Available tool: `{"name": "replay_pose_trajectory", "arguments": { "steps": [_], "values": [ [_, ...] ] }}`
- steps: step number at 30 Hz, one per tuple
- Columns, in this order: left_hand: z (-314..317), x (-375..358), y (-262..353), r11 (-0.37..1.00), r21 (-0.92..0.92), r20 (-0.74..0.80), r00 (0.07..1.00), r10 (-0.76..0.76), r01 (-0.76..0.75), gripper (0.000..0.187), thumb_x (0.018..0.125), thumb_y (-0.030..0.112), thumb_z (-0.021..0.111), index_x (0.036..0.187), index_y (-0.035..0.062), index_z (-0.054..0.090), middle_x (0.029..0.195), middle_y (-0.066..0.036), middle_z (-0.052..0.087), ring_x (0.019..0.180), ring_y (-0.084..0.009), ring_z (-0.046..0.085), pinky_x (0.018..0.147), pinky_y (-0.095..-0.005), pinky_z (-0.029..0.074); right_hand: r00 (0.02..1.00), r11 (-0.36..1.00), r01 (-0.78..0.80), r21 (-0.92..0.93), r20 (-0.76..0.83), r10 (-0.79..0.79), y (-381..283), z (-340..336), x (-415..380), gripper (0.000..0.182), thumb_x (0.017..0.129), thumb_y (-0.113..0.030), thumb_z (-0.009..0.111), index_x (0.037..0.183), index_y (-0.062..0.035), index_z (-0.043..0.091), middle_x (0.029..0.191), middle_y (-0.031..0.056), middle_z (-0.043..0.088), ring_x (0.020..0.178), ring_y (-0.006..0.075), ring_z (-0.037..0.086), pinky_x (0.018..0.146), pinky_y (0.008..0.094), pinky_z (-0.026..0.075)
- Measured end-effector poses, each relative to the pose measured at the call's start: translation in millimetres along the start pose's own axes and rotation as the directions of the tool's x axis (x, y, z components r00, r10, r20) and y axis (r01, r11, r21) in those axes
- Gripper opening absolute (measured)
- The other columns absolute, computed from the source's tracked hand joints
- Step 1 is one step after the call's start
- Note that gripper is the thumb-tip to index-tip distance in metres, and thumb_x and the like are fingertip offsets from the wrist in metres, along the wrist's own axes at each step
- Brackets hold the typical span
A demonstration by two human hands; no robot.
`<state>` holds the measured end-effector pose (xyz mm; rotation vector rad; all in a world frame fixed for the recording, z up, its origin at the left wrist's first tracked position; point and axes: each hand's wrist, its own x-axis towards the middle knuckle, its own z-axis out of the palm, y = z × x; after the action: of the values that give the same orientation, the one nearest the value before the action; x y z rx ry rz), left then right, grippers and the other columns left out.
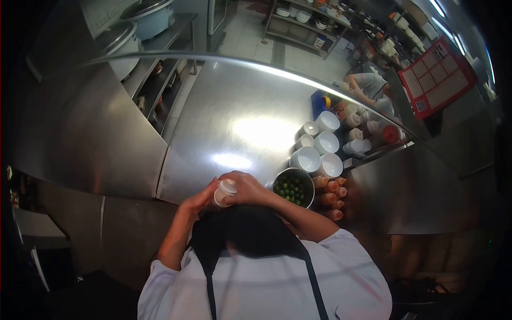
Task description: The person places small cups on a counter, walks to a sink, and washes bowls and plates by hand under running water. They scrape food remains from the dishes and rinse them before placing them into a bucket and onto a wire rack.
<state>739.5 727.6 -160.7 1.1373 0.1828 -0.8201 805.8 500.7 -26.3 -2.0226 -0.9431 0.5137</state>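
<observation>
At the near edge of the steel counter, both hands close around a small white lidded container [221,196]. My left hand [200,199] wraps its left side. From the right, my right hand [247,189] grips it near the round white top, fingers curled over. The container is partly covered by the fingers, so its exact kind cannot be made out. Just right of my right hand stands a metal pot [311,198] holding small green round items [288,188].
Stacked white bowls [306,159] stand right of centre on the steel counter [213,106]. Orange-filled squeeze bottles [328,199] sit beside the pot. A raised metal rail [298,80] crosses the far side. Another person [370,85] bends beyond it, near a red-framed sheet [437,77].
</observation>
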Motion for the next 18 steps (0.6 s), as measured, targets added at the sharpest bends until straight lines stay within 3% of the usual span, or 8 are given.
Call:
{"name": "replay_pose_trajectory", "arguments": {
  "steps": [2, 5, 6, 9, 11, 12, 15, 18],
  "values": [
    [20.4, -12.1, 23.6, 1.0, -0.019, -0.005, 1.0, -0.002, 0.002, 0.066, 0.102, 0.066, 0.038, 0.135, 0.0129, 0.056, 0.103, 0.001, 0.066, 0.091, -0.0092, 0.061, 0.072, -0.0222, 0.047, 0.998, 0.996, -0.036, 0.077, -0.044, 0.04, 7.2, -1.4, -3.3, 0.062, 0.074, -0.028, 0.08, 0.129, -0.0043, 0.062, 0.112, 0.0157, 0.068, 0.101, 0.0294, 0.067, 0.087, 0.0381, 0.055],
    [37.3, -25.3, 38.0, 0.997, 0.036, -0.032, 0.997, -0.07, 0.071, 0.067, 0.102, 0.066, 0.039, 0.137, 0.0117, 0.056, 0.108, 0.0, 0.065, 0.095, -0.0102, 0.06, 0.078, -0.0223, 0.048, 0.975, 0.817, -0.214, 0.536, 0.067, 0.211, 12.7, -11.1, -7.5, 0.059, 0.077, -0.027, 0.081, 0.129, -0.006, 0.064, 0.111, 0.0122, 0.069, 0.101, 0.0218, 0.067, 0.089, 0.0353, 0.053],
    [54.6, -35.8, 51.0, 0.999, 0.045, -0.098, 0.995, 0.007, -0.003, 0.063, 0.102, 0.06, 0.045, 0.137, 0.0084, 0.055, 0.117, -0.003, 0.062, 0.105, -0.0135, 0.059, 0.091, -0.0264, 0.047, 0.968, 0.778, -0.236, 0.582, 0.07, 0.241, 16.4, -14.1, -7.5, 0.058, 0.078, -0.026, 0.081, 0.129, -0.0055, 0.063, 0.111, 0.0109, 0.068, 0.1, 0.0203, 0.066, 0.088, 0.0345, 0.053],
    [46.5, -24.2, 34.6, 0.979, 0.173, -0.071, 0.99, 0.123, -0.109, 0.05, 0.102, 0.042, 0.053, 0.135, 0.0043, 0.054, 0.123, -0.006, 0.06, 0.114, -0.0165, 0.056, 0.101, -0.0307, 0.043, 0.945, 0.693, -0.269, 0.669, 0.045, 0.324, 34.9, -28.6, -3.3, 0.056, 0.08, -0.022, 0.08, 0.129, -0.0038, 0.063, 0.111, 0.0084, 0.067, 0.098, 0.0176, 0.065, 0.087, 0.0331, 0.053],
    [26.8, -3.5, 2.3, 0.939, 0.224, -0.025, 0.962, 0.272, -0.26, 0.043, 0.097, 0.031, 0.055, 0.134, 0.0084, 0.055, 0.12, -0.005, 0.061, 0.111, -0.0137, 0.056, 0.087, -0.0268, 0.046, 0.932, 0.676, -0.266, 0.687, 0.004, 0.363, 56.4, -37.3, 2.7, 0.056, 0.079, -0.021, 0.081, 0.129, -0.0028, 0.063, 0.112, 0.0088, 0.068, 0.098, 0.0185, 0.065, 0.087, 0.0333, 0.053],
    [20.5, 0.0, -12.6, 0.91, 0.247, 0.004, 0.94, 0.341, -0.332, 0.042, 0.095, 0.026, 0.057, 0.134, 0.0104, 0.055, 0.118, -0.004, 0.061, 0.109, -0.0123, 0.056, 0.08, -0.0249, 0.048, 0.931, 0.711, -0.263, 0.652, -0.021, 0.364, 68.9, -42.4, 6.7, 0.056, 0.08, -0.022, 0.079, 0.129, -0.0007, 0.062, 0.113, 0.0093, 0.068, 0.099, 0.0178, 0.065, 0.087, 0.033, 0.053],
    [23.8, -6.3, -35.4, 0.94, 0.214, -0.161, 0.939, 0.303, -0.266, 0.047, 0.09, 0.019, 0.058, 0.136, 0.0104, 0.054, 0.117, -0.004, 0.062, 0.109, -0.0107, 0.057, 0.079, -0.024, 0.049, 0.946, 0.902, -0.209, 0.378, -0.154, 0.284, 143.5, -47.9, 25.4, 0.057, 0.081, -0.024, 0.078, 0.13, -0.0015, 0.062, 0.11, 0.0113, 0.069, 0.097, 0.0179, 0.066, 0.085, 0.0305, 0.054],
    [55.1, -39.6, -17.4, 0.991, -0.017, -0.331, 0.936, 0.118, -0.131, 0.045, 0.092, 0.016, 0.057, 0.135, 0.0053, 0.053, 0.119, -0.007, 0.062, 0.109, -0.0167, 0.061, 0.091, -0.0293, 0.05, 0.9, 0.902, -0.42, -0.101, -0.176, 0.399, 132.4, -68.6, 39.9, 0.059, 0.078, -0.029, 0.079, 0.129, -0.0046, 0.063, 0.113, 0.0152, 0.068, 0.101, 0.0237, 0.068, 0.089, 0.0342, 0.054]
  ]
}}
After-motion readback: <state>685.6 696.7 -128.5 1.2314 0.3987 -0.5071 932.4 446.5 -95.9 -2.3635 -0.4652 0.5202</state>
